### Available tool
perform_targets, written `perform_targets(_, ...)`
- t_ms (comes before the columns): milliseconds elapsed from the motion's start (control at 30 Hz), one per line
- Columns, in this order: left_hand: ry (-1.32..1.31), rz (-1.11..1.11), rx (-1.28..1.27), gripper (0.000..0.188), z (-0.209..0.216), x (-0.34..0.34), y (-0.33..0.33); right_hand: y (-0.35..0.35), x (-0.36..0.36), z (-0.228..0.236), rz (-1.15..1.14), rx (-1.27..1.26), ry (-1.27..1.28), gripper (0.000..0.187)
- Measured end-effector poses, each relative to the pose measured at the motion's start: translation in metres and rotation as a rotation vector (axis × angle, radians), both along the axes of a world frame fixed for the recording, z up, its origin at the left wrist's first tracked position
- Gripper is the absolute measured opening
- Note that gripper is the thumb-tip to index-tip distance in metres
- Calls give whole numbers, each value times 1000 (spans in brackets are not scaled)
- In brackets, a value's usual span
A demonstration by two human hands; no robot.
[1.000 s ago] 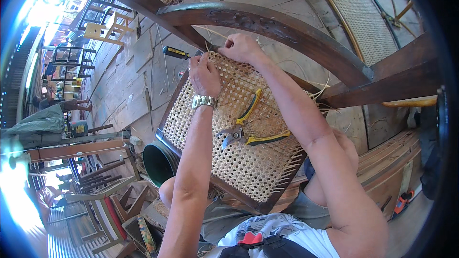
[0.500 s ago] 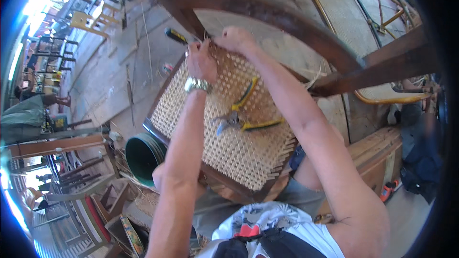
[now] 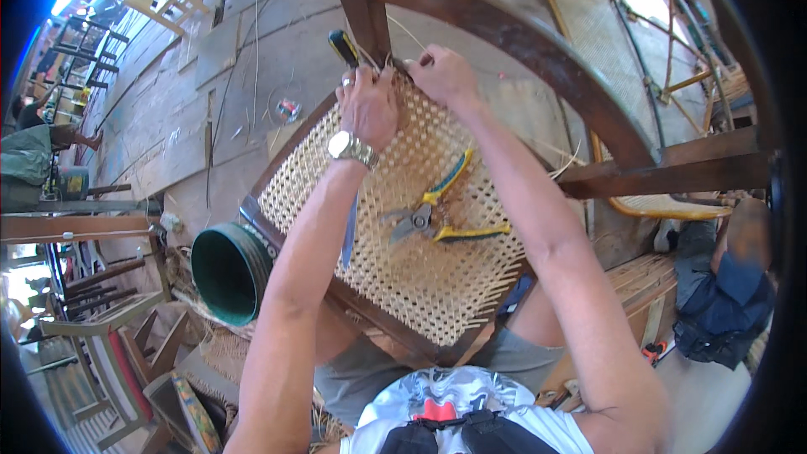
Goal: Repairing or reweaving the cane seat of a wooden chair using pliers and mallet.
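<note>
A woven cane seat (image 3: 412, 286) in a dark wooden chair frame rests across my thighs. At its far corner, beside the chair post, my left hand (image 3: 370, 109) bends over the weave with fingers curled; what they grip is hidden. A yellow-and-black tool handle (image 3: 343, 48) sticks out just beyond those fingers. Close by on the right, my right hand (image 3: 443, 77) pinches a thin pale cane strand (image 3: 407, 29) at the same corner. Pruning shears (image 3: 416, 220) with yellow handles lie spread on the seat. A bluish blade (image 3: 350, 231) shows beside my left forearm.
A dark curved chair rail (image 3: 513, 25) arches over the far right side. A green bucket (image 3: 229, 273) stands left of the seat. Other chairs (image 3: 164, 0) stand around on the plank floor, and a cane-panelled piece (image 3: 601, 59) is at far right. Another person sits at right.
My view has shifted, so the seat and chair frame appear turned slightly. Both hands remain at the far corner, and the bluish blade beside my left forearm has come into view.
</note>
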State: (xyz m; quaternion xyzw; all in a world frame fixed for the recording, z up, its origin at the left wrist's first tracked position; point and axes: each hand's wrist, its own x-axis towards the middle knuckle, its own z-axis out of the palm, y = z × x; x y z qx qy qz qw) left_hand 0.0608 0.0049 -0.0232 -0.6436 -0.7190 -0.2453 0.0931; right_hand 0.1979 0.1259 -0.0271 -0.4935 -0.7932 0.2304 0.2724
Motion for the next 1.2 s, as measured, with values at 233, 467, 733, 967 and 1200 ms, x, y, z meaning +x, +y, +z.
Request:
perform_targets(233, -155, 14, -201, 35, 24, -5, -9, -66, -36, 72, 197, -22, 363, 45)
perform_targets(467, -165, -51, 31, 24, -6, -9, -2, -51, -72, 84, 337, -21, 231, 35)
perform_targets(733, -177, -63, 62, 18, -5, -3, -1, -39, -81, 112, 360, 235, -9, 31)
perform_targets(967, -272, -213, 141, 31, -17, -9, 2, -56, -98, 111, 187, 311, 81, 35)
perform_targets(1200, -282, -137, 174, 34, -2, -12, -2, -65, -81, 101, 295, 185, 177, 33)
